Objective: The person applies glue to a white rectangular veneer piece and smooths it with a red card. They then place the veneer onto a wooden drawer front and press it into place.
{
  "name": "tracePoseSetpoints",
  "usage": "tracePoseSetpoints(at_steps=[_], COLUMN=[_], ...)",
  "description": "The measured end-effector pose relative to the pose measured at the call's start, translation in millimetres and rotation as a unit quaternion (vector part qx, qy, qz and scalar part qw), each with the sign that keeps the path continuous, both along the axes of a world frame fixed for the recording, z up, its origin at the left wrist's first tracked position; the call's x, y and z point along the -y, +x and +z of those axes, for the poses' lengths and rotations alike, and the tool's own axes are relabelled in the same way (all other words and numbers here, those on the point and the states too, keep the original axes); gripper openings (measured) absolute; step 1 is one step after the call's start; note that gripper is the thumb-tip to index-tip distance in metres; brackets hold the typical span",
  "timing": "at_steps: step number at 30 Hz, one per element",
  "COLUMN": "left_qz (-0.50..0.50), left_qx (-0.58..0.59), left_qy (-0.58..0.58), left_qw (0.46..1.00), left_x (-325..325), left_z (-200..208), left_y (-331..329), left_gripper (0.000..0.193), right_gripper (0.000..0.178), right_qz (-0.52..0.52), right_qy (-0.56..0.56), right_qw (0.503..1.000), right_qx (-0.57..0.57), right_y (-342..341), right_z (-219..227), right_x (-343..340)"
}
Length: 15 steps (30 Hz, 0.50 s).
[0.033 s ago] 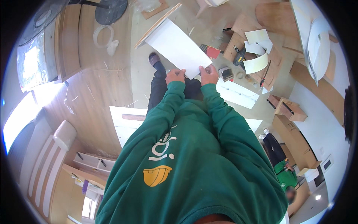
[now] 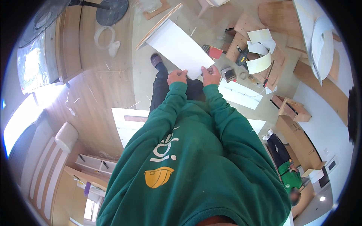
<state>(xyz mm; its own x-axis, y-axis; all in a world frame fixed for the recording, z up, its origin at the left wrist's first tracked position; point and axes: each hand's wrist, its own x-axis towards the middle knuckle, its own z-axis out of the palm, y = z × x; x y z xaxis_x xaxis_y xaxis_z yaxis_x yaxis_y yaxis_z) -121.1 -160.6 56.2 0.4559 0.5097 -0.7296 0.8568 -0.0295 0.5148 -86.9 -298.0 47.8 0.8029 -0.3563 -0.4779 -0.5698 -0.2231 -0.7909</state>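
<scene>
A white sheet [image 2: 181, 47] lies in front of me. Its far end meets a long, narrow wood-edged board [image 2: 160, 25]. My left hand [image 2: 177, 76] is closed on the sheet's near left corner, and my right hand [image 2: 211, 75] pinches the near right corner, with its thumb on top. The fingers under the sheet are hidden. Just right of my right hand sits a small dark box-shaped thing [image 2: 228, 74]. Beyond it are curled white strips [image 2: 259, 64] and a yellow-and-black power tool [image 2: 241, 56].
A white panel [image 2: 241, 94] with holes lies right of my legs, and another [image 2: 120, 124] left of them. Wooden drawers [image 2: 292, 109] stand further right. A co-worker in green [image 2: 289, 177] is at the lower right. A fan base [image 2: 112, 11] and coiled tubing [image 2: 104, 35] are far left.
</scene>
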Motion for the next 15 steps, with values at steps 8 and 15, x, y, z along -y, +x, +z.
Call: tracePoseSetpoints(at_steps=[8,15], left_qz=[0.016,-0.241], left_qx=[0.024,-0.007], left_qy=[-0.019,0.125], left_qw=[0.999,0.962], left_x=[0.3,-17.4], left_z=[-9.0,1.7], left_y=[11.5,20.1], left_gripper=[0.022,0.022], right_gripper=[0.048,0.055], right_qz=[-0.065,-0.075], right_qy=[0.078,0.102], right_qw=[0.995,0.991], right_qx=[-0.008,-0.033], right_y=[4.5,7.1], right_z=[-21.1,-14.2], right_x=[0.0,0.5])
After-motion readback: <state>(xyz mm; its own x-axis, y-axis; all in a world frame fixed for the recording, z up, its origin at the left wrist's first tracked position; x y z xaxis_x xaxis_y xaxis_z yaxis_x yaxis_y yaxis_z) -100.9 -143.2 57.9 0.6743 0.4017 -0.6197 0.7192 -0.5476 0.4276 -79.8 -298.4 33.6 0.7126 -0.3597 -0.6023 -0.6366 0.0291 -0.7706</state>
